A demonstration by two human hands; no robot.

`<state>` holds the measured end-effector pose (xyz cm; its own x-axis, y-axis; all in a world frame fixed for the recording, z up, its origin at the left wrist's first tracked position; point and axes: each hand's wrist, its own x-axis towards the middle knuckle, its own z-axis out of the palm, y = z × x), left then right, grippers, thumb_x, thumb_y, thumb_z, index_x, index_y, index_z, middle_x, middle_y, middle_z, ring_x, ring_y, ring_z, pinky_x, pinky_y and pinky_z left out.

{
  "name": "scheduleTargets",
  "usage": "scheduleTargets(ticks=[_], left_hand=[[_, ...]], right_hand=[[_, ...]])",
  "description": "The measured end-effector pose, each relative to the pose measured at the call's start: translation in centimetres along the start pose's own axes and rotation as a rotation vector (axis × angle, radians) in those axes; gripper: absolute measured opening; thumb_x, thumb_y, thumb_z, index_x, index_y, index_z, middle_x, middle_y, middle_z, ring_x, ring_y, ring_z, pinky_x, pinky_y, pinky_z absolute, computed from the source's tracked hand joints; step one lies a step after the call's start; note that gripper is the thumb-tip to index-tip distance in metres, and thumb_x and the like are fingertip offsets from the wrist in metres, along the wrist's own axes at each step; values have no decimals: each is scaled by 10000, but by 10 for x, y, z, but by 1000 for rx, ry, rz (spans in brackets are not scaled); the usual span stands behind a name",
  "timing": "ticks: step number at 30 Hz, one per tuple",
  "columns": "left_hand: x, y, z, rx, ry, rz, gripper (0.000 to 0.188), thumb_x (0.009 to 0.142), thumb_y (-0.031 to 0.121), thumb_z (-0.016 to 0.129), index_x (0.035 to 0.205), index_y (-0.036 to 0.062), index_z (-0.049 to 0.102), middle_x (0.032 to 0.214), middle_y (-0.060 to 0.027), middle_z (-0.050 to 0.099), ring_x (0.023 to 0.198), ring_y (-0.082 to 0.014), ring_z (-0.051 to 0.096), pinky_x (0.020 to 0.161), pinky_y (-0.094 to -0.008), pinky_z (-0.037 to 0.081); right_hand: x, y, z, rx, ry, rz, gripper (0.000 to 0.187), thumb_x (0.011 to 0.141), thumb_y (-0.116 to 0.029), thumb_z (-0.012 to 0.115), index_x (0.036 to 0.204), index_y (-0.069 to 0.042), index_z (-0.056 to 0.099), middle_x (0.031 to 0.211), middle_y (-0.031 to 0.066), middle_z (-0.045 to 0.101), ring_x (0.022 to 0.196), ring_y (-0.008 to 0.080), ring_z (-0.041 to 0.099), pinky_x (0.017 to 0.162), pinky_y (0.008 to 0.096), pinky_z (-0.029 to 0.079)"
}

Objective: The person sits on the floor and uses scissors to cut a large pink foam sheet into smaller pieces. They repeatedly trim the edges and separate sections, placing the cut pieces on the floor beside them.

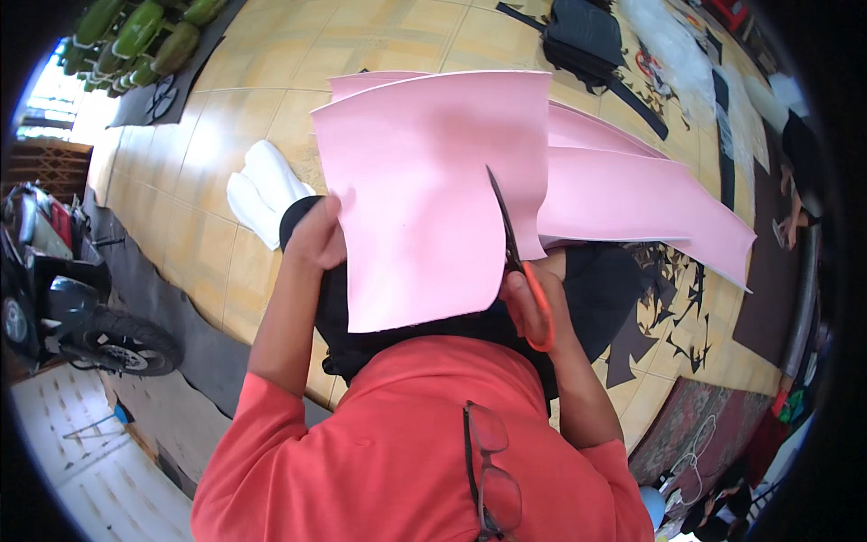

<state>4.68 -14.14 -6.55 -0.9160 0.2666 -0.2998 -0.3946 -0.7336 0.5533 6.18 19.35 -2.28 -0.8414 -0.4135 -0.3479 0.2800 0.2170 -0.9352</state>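
A pink sheet (415,199) is held up over my lap, its lower edge above my dark shorts. My left hand (321,233) grips its left edge, with the fingertips hidden behind the sheet. My right hand (520,305) is closed round the orange handles of a pair of scissors (539,312). One dark blade lies over the sheet's face, pointing up and away; the other blade is mostly hidden. A slit runs up from the lower edge to the blades. More pink sheets (614,185) spread out behind and to the right.
Dark offcuts (691,307) litter the tiled floor at right. A white cloth (266,190) lies left of my knee. A black bag (582,41) and clear plastic (673,54) lie at the far right. A motorcycle (81,312) stands at left; green cylinders (140,36) stand far left.
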Motion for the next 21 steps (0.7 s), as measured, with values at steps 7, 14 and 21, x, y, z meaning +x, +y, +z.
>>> scheduleTargets(ticks=[7,14,21], left_hand=[[40,29,72,458,347,201,500,905,140,640,1304,-72,426,1161,-186,591,992,-248,636,811,-353,564],[39,13,79,572,374,149,466,890,128,637,1253,-108,465,1111,-193,610,951,-236,642,793,-352,555],[36,10,82,626,375,148,482,887,140,634,1260,-115,466,1116,-202,611,916,-237,649,798,-345,548]], right_hand=[[3,12,-10,36,-25,-17,329,973,-305,511,805,-25,552,566,-5,477,432,73,452,394,233,358],[21,39,1,-169,193,-329,196,939,-156,523,796,-23,506,577,14,478,462,87,473,424,261,383],[13,40,8,-102,209,-194,83,870,-53,548,820,11,532,660,67,554,593,117,515,547,283,426]])
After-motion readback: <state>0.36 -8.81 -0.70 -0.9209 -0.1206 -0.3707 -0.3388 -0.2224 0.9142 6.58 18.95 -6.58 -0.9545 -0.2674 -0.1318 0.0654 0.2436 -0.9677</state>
